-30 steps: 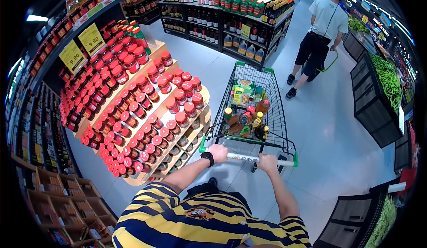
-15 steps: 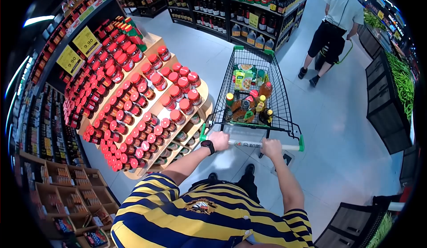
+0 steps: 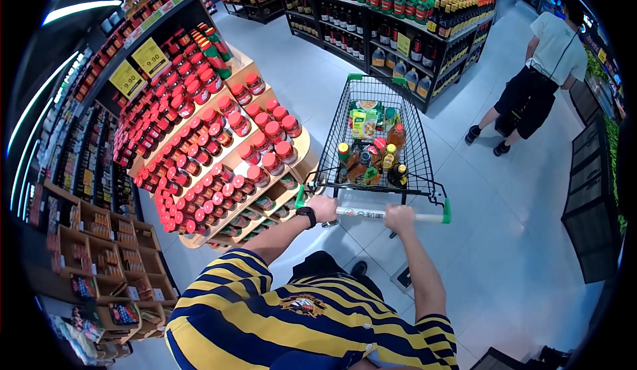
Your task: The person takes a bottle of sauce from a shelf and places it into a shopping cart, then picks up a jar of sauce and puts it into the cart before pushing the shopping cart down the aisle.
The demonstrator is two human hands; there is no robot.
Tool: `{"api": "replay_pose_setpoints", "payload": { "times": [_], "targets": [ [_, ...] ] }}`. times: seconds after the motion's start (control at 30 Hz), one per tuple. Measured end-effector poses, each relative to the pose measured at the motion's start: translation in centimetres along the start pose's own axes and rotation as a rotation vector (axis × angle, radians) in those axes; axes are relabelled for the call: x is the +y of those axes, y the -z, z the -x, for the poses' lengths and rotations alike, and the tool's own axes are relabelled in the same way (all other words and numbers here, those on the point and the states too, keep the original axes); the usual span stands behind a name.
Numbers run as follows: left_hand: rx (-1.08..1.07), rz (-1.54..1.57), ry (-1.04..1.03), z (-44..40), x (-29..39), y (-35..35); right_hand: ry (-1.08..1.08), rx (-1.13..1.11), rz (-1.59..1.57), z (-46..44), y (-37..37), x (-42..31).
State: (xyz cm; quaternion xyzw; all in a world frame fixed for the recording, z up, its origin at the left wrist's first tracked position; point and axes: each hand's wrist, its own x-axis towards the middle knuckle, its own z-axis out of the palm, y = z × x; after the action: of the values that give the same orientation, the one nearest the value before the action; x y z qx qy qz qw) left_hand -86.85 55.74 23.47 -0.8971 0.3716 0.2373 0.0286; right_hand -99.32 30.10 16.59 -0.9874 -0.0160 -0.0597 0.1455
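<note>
In the head view, my left hand (image 3: 322,209) is wrapped round the left part of the shopping cart's white handlebar (image 3: 361,212). My right hand (image 3: 399,218) grips the same bar further right. The black wire shopping cart (image 3: 424,161) with green corners stands in front of me. Inside it lie several bottles, among them a brown bottle (image 3: 396,135) and a yellow-capped bottle (image 3: 389,156). A green and yellow food packet (image 3: 363,123) is towards the cart's front. A dark watch (image 3: 306,215) sits on my left wrist.
To the left rises a tiered display (image 3: 247,171) of red-lidded jars (image 3: 215,131) with yellow price signs (image 3: 150,57). Ahead is a dark bottle shelf (image 3: 391,42). A person in a white shirt (image 3: 557,48) walks ahead on the right, near dark vegetable stands (image 3: 587,204).
My view has turned, so the shelves and the person appear further right. Both hands stay on the handlebar. The person's stride has changed and my legs have shifted.
</note>
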Motion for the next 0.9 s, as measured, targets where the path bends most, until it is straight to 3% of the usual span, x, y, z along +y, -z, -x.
{"api": "replay_pose_setpoints", "payload": {
  "times": [0.33, 0.53, 0.6, 0.67, 0.9],
  "targets": [
    [-0.115, 0.058, 0.082, -4.9, 4.3, 2.5, 0.047, -0.052, 0.016, -3.4, 1.2, 7.6],
    [-0.294, 0.256, -0.04, -10.3, 2.4, 1.3, 0.109, -0.038, -0.018, -6.1, 0.9, 11.5],
    [-0.299, 0.368, -0.167, -12.6, 1.7, 1.4, 0.101, -0.039, 0.004, -7.5, 0.0, 13.1],
    [-0.593, 0.644, -0.011, -14.1, 1.9, 3.9, 0.14, -0.012, -0.012, -9.1, -0.3, 14.5],
    [-0.798, 0.803, 0.065, -19.4, 1.4, 6.3, 0.191, -0.075, -0.086, -14.2, 0.2, 18.3]
  ]
}}
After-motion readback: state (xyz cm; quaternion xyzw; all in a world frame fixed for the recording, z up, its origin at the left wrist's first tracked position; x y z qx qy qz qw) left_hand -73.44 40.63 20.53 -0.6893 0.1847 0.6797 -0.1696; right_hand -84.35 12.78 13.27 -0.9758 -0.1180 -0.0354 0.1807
